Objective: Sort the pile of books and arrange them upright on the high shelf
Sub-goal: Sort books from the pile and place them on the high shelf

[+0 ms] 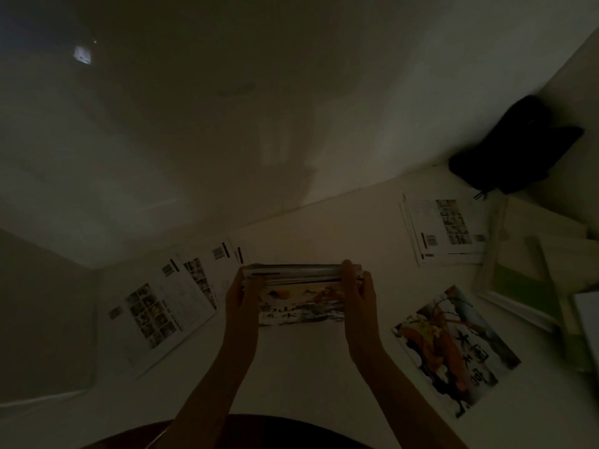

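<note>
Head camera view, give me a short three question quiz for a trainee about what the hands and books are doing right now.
1. True or false: both hands hold one stack of books between them.
2. Which thing lies to the right of the right hand?
A. a loose book with a colourful painted cover
B. a mug
C. a lamp
3. Fill in: the dark bag sits in the far ______ corner of the white surface.

Key
1. True. The left hand grips the stack's left end and the right hand grips its right end.
2. A
3. right
</note>
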